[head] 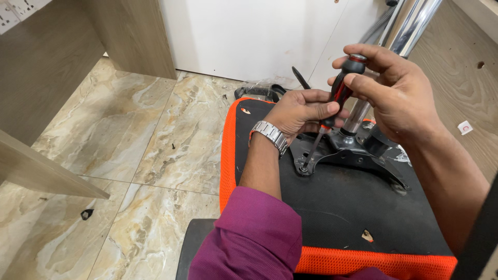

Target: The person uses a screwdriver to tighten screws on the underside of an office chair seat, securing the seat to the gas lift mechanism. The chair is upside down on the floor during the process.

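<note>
Gripping the red-and-black screwdriver [336, 98] with both hands, I am holding its top in my right hand [399, 96] and pinching the lower handle with my left hand [301, 111]. Its tip is sitting on a screw [303, 168] at the near left corner of the metal seat plate [358, 153], on the black underside of an overturned chair seat [337, 207] edged in orange mesh. I judge I am driving that screw; next I would need to be keeping the shaft in line with it and pressing down while turning. A small white square sticker [465, 127] with a red mark is sitting on the wooden panel [456, 67] at right, and a white socket plate [18, 9] far left.
</note>
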